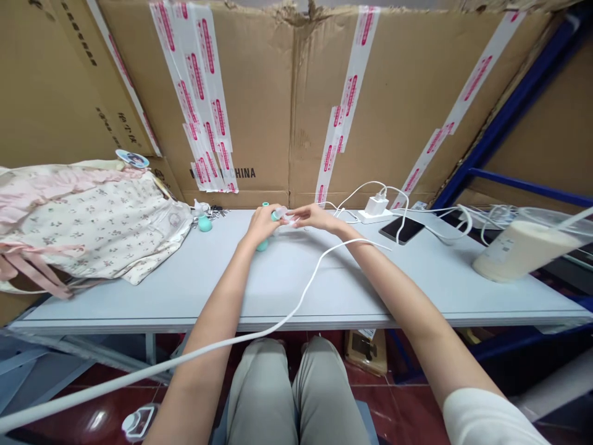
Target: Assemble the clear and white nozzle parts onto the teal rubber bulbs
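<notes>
Above the middle of the grey table (287,290), my two hands meet around a small mint-green and clear plastic piece (280,214). My left hand (263,224) is closed on its green end. The fingers of my right hand (315,217) pinch the clear end from the right. Another mint-green part (262,245) shows just below my left hand, and a green ring-like tip (265,204) sticks up behind it; whether these join the held piece is hidden. Left of my hands, a mint-green bulb with a clear nozzle (204,223) stands by the bag.
A floral cloth bag (92,222) lies at the left, with keys (217,212) beside it. On the right are a white charger (376,206), a phone (402,230) and a large drink cup (514,247). A white cable (306,290) crosses in front. Cardboard (264,111) stands behind.
</notes>
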Demonstrator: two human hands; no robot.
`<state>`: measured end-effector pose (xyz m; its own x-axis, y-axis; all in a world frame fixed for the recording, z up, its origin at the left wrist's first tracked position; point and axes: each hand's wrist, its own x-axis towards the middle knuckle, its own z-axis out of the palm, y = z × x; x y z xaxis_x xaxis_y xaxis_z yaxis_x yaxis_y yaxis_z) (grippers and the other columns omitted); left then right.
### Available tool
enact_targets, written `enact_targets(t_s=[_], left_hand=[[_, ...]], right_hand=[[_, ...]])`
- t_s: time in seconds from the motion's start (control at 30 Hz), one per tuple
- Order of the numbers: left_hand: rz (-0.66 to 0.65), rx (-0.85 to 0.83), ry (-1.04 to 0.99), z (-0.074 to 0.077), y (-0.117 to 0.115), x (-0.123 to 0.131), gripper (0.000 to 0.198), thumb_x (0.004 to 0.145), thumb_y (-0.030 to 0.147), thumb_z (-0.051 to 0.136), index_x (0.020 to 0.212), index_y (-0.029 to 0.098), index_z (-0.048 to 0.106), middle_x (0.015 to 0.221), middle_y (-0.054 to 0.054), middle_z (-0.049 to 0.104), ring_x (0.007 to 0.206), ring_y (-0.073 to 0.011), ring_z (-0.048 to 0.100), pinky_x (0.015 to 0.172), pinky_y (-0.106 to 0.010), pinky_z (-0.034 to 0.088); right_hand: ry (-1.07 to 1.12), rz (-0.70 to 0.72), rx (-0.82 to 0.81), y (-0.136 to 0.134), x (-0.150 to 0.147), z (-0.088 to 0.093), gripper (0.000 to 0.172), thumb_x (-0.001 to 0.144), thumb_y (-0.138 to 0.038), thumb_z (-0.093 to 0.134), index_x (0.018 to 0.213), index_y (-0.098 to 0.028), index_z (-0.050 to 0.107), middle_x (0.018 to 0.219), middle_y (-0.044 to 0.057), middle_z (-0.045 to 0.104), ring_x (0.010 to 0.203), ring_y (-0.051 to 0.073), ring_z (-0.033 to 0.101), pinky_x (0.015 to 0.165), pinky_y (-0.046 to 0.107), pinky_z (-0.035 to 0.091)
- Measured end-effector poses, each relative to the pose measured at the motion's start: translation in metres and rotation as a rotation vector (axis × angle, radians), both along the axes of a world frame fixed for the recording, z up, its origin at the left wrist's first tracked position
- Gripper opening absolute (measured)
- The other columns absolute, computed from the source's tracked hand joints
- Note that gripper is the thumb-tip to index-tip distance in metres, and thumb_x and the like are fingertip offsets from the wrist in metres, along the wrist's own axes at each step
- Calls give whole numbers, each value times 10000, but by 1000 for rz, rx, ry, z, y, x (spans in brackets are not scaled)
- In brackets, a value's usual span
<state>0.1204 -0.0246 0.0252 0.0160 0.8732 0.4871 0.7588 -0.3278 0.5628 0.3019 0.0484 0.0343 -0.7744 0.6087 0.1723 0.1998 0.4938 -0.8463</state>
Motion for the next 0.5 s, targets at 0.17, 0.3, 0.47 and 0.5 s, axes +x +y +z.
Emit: enact_targets(t_s=[0.17, 0.3, 0.47, 0.5], left_hand=[[-28, 14, -160, 0, 3, -1, 200, 701, 330, 640, 826, 185, 697, 836, -36, 717, 823, -182, 647, 790, -274, 457], [136, 69, -286, 0, 3, -9, 282, 749, 419, 578, 862, 179, 674, 674, -22, 679, 681, -156, 630, 728, -258, 457], [295, 84, -285, -4, 5, -20, 329, 759, 502, 547, 738, 180, 615, 527, 20, 564, 548, -128, 547, 648, -242, 420], [295, 82, -288, -4, 5, -21, 338, 760, 512, 543, 731, 181, 603, 529, 23, 558, 550, -126, 542, 647, -240, 417]], right_hand=[[-163, -123, 233, -9, -5, -16, 231, 675, -174, 679, 901, -135, 713, 882, 48, 717, 769, 152, 638, 719, 246, 465], [-178, -207, 362, -17, -20, -33, 212, 710, -245, 700, 912, -184, 686, 939, 24, 699, 796, 140, 623, 739, 241, 429], [-207, -332, 523, -28, -29, -43, 222, 762, -331, 668, 961, -235, 660, 1016, 21, 671, 856, 168, 595, 715, 257, 400], [-218, -352, 547, -28, -27, -41, 218, 769, -330, 660, 967, -238, 658, 1021, 22, 671, 879, 176, 594, 716, 260, 398]])
